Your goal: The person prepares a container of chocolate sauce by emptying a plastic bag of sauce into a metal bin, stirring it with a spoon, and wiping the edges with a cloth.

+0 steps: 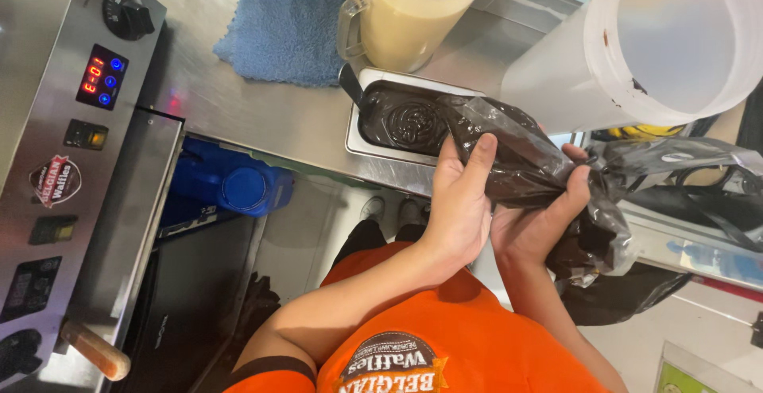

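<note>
both hands are wrapped around a clear plastic bag (509, 151) stuffed with dark brown chocolate sauce, held over the edge of the steel counter (238, 99). the left hand (461, 202) grips the middle of the bag from the near side, fingers curled up over the top of it, and the right hand (544, 218) is closed around the back end where the plastic is bunched and twisted (the loose tail of the bag hangs down past that hand, smeared brown inside). the front end of the bag points into a small rectangular metal pan (381, 111) sunk into the counter, which is already nearly full of the same dark sauce, with swirl marks on the surface where it has landed. a black handle pokes out of the far left corner of the pan. just behind the pan stands a plastic jug (405, 11) of pale tan batter, and beside that a blue cloth (282, 31) lies flat on the counter. a big empty frosted pitcher (675, 43) lies tipped on its side off to the right, mouth facing the camera. at the left edge there's a steel waffle machine (63, 123) with a knob, a red display and a wooden handle low down. below the counter sits a blue container (238, 186). the person wears an orange shirt (445, 337).
</note>
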